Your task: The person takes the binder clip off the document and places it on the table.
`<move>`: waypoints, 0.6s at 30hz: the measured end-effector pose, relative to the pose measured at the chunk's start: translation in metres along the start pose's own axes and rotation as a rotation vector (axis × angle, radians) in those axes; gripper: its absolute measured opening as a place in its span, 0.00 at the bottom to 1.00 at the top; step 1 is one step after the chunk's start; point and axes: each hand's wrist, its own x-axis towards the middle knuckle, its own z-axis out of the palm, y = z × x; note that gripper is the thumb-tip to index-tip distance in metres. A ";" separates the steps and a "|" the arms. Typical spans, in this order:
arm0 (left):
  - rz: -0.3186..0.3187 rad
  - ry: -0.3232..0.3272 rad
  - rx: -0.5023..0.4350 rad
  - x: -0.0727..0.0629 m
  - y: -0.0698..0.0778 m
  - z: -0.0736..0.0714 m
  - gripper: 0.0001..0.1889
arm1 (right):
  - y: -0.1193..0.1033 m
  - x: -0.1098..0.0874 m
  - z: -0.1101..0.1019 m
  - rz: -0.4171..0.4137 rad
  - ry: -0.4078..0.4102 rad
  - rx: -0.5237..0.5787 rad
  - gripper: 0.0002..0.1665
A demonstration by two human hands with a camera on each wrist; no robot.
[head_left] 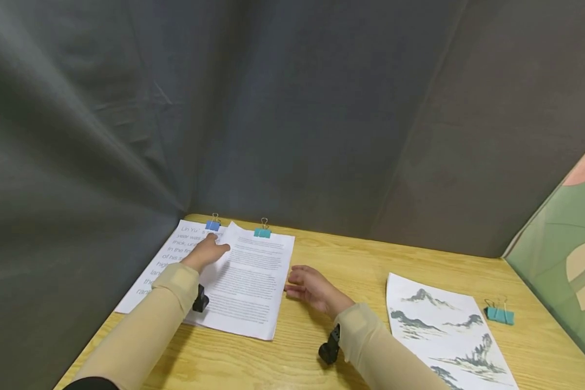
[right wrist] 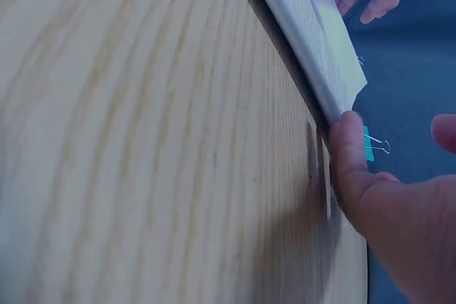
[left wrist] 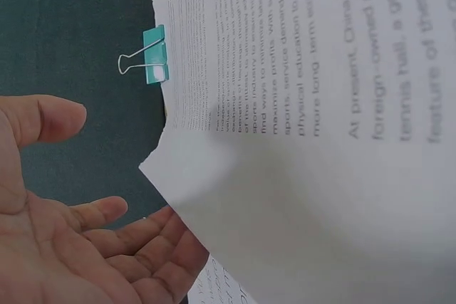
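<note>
A sheaf of small-print sheets point(head_left: 251, 281), with a teal binder clip point(head_left: 262, 233) on its top edge, overlaps a stack of large-print paper point(head_left: 158, 265). That second stack carries a blue binder clip point(head_left: 212, 225). My left hand point(head_left: 207, 253) is at the upper left corner of the small-print sheets, which stands lifted. In the left wrist view, the fingers point(left wrist: 153, 254) meet the sheets' edge while the thumb stays apart from the paper. My right hand point(head_left: 314, 290) is at the right edge of the sheaf, fingers loosely bent; one fingertip point(right wrist: 346, 129) overlaps that edge in the right wrist view.
Sheets with a mountain ink painting point(head_left: 443, 330) lie on the right of the wooden table point(head_left: 351, 260). Beside them sits another teal binder clip point(head_left: 500, 315). A dark curtain point(head_left: 312, 119) hangs behind and to the left; a patterned panel point(head_left: 560, 244) borders the right side.
</note>
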 end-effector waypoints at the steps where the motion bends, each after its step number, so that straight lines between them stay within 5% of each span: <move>1: -0.007 -0.004 -0.016 0.000 -0.001 0.000 0.41 | 0.000 0.000 0.000 0.002 0.002 0.007 0.31; 18: 0.048 -0.049 0.034 0.001 0.015 0.015 0.37 | 0.002 -0.004 -0.019 -0.055 0.025 -0.165 0.17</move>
